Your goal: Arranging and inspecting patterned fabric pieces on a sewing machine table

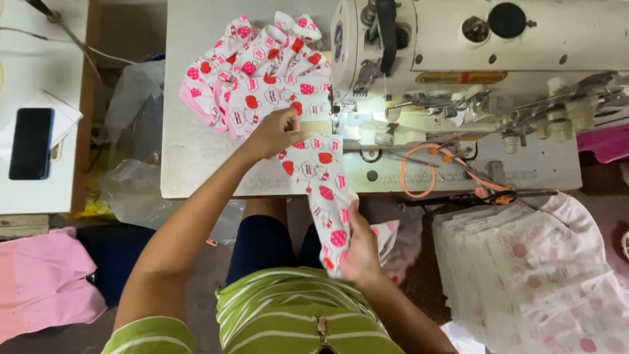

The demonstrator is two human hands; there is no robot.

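Closest to me is the green striped shirt [288,308] at the bottom of the view, with both bare arms reaching out from it. My right hand [359,252] is below the table edge, fingers closed around the lower end of a strip of white cloth with red spots [321,180], pinching it firmly. The strip runs up from there onto the sewing table [190,144]. My left hand [275,134] lies on the table, fingers curled and pressed down on the upper end of the same strip, just beside the needle area of the white sewing machine [458,46]. Beyond the left hand a bunched heap of the same spotted cloth [255,65] sits on the table, touching the strip. To the right, below the table, I see a stack of pale printed cloth pieces [531,269]. An orange cord [426,170] loops under the machine. At far left a dark phone [31,143] lies on another surface, and pink cloth [42,282] sits lower down.
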